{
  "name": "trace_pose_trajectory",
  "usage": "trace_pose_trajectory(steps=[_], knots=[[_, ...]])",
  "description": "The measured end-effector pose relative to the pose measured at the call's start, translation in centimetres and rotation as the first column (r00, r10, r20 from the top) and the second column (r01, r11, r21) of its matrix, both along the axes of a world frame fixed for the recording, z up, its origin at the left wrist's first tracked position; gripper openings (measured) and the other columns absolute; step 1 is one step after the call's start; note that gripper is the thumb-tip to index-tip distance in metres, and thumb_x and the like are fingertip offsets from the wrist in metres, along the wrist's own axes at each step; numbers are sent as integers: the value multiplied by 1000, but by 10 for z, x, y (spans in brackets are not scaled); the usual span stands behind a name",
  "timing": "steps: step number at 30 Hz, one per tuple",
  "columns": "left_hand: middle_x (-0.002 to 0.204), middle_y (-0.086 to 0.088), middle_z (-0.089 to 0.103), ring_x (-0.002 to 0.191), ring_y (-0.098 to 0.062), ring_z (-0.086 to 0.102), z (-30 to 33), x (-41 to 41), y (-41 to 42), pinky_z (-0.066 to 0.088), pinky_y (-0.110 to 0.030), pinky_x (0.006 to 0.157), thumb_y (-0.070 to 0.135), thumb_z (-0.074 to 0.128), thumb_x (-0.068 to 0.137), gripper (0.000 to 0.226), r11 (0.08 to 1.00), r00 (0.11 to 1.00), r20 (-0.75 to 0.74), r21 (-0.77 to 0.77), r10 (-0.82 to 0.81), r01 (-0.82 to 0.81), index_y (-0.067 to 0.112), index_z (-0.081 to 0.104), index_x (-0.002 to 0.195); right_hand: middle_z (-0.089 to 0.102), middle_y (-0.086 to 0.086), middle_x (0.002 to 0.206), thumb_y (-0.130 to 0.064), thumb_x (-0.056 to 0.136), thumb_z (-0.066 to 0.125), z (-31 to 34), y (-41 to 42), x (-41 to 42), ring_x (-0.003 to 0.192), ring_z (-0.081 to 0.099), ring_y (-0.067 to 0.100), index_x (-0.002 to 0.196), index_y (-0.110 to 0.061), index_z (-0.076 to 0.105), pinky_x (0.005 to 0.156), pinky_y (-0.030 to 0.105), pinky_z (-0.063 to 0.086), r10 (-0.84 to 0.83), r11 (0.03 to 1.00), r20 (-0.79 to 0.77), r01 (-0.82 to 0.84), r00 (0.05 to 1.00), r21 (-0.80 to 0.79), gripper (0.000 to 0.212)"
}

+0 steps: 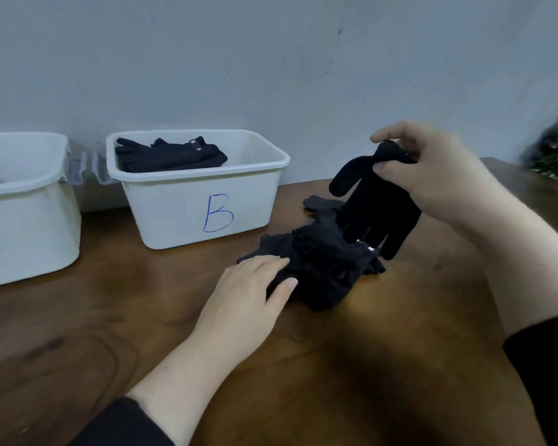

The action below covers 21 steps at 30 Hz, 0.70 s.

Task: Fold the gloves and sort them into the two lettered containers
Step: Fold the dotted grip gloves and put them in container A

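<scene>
Two white containers are sitting along the far edge of the wooden table [400,365], against the grey wall [271,59]: the B container [200,201] near the middle and the left container [23,214] partly running out of my view. A narrow gap is separating their clip handles. Open wood is stretching in front of both tubs and across the whole near side, so I am seeing plenty of room to move there. At the right edge a blurred green plant [554,149] is standing behind the table corner.

I am watching the right hand [432,169] held raised above the table, thumb and fingers pinching the cuff of a black glove [374,201], which is hanging with its fingers pointing down. Its fingertips are dangling just over the glove pile [316,265] lying right of centre. The left hand [252,291] is resting low, fingers fairly straight and pressing on the pile's near-left side, thumb laid against the fabric. Dark sleeves are covering both forearms at the bottom.

A blue handwritten "B" is showing on the middle tub's front. Folded gloves [171,154] are lying inside it, one with a small white tag I cannot read. A dark item is peeking inside the left container; I cannot make out any letter on that tub.
</scene>
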<state>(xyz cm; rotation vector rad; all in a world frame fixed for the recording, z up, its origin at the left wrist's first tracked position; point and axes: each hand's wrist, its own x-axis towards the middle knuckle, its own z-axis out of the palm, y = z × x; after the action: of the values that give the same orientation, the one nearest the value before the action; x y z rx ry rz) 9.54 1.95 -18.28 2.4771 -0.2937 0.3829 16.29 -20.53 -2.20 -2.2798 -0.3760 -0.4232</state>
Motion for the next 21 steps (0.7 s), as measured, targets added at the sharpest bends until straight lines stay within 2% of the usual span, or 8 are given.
trace_pose_trajectory(steps=[3, 5, 9, 12, 15, 18, 20, 21], knots=[[127, 24, 59, 116, 0, 54, 5, -9, 4, 45, -29, 102, 49, 45, 97, 42, 938, 998, 34, -344, 44, -30, 34, 57, 135, 72, -8, 82, -21, 92, 68, 27, 22, -17, 79, 69, 15, 92, -31, 70, 72, 34, 54, 45, 997, -27, -47, 999, -64, 10], [117, 24, 64, 110, 3, 58, 9, -22, 12, 48, -21, 97, 44, 49, 97, 37, 848, 995, 28, -527, 94, -65, 33, 60, 131, 69, -4, 75, -23, 91, 69, 34, 44, -31, 71, 66, 18, 87, -26, 65, 65, 33, 50, 91, 991, -87, -99, 992, -95, 6], [110, 20, 66, 104, 10, 56, 17, -54, 49, 40, -2, 84, 42, 45, 99, 31, 748, 956, 18, -627, 293, -218, 31, 63, 122, 63, -6, 76, -30, 87, 70, 26, 94, -62, 68, 59, 15, 84, -25, 59, 57, 31, 43, 102, 921, -203, -170, 974, -351, 13], [106, 20, 66, 98, 9, 55, 18, -82, 89, 37, 2, 74, 41, 44, 99, 29, 717, 910, 3, -617, 414, -324, 32, 63, 118, 58, -10, 69, -30, 85, 70, 8, 135, -83, 59, 54, 9, 78, -25, 58, 52, 22, 40, 160, 894, -369, -293, 916, -340, 15], [99, 27, 64, 93, 12, 55, 21, -108, 127, 36, 3, 70, 40, 43, 100, 29, 668, 841, 33, -625, 540, -405, 27, 67, 111, 65, -2, 74, -24, 86, 71, -10, 173, -92, 64, 61, 11, 79, -17, 62, 48, 15, 44, 289, 934, -485, -354, 825, -45, 13], [92, 27, 63, 89, 13, 55, 23, -130, 158, 36, 1, 69, 35, 44, 102, 27, 637, 777, 79, -627, 624, -448, 23, 67, 97, 73, 19, 104, -20, 87, 74, -26, 198, -86, 96, 73, 34, 99, 0, 66, 73, 44, 63, 389, 884, -495, -164, 777, 437, 25], [92, 23, 64, 89, 9, 56, 21, -140, 174, 37, -2, 69, 36, 44, 102, 26, 648, 760, 88, -592, 644, -479, 25, 67, 95, 69, 24, 116, -23, 90, 74, -46, 204, -91, 99, 73, 37, 114, 3, 61, 72, 46, 63, 432, 812, -549, -45, 715, 581, 38], [92, 21, 65, 89, 6, 56, 21, -144, 181, 38, -5, 68, 36, 44, 102, 26, 655, 759, 88, -574, 646, -491, 26, 67, 96, 70, 24, 114, -27, 92, 73, -60, 204, -100, 93, 75, 36, 117, 0, 60, 70, 43, 63, 432, 823, -607, -16, 667, 568, 39]])
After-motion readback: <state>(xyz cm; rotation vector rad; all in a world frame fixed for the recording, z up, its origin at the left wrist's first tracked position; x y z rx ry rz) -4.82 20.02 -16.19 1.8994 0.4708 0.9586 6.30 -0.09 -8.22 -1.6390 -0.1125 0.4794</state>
